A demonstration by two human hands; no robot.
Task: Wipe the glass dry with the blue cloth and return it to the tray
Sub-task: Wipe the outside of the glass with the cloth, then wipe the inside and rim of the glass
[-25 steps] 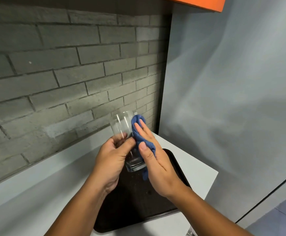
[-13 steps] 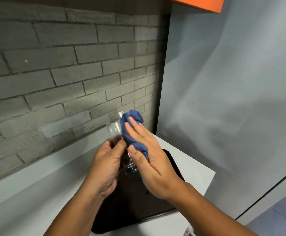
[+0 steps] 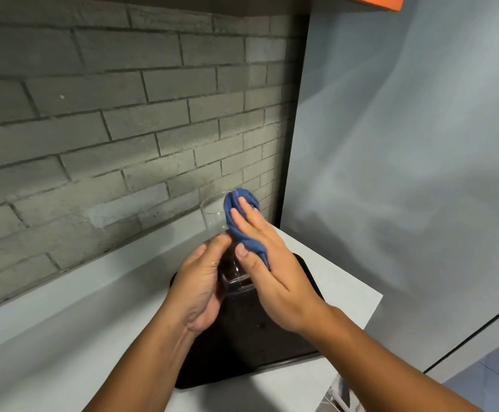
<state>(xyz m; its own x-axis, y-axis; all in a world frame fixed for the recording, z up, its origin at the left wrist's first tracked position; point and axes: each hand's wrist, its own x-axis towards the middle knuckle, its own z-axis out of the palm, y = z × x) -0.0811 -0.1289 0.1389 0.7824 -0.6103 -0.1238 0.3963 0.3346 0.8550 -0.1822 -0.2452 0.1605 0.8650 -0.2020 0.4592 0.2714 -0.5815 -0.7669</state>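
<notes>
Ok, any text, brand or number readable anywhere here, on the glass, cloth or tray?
None readable. The glass, the blue cloth and the black tray carry no visible markings; the brick wall and the orange shelf edge are plain too.

Blue cloth (image 3: 243, 221), clear glass (image 3: 212, 214), black tray (image 3: 251, 352), grey brick wall (image 3: 108, 129).

My right hand (image 3: 272, 269) now sits higher on the glass (image 3: 212, 212) than a second ago, the blue cloth (image 3: 239, 215) bunched over the rim, fingers flatter. My left hand (image 3: 200, 281) grips lower.
</notes>
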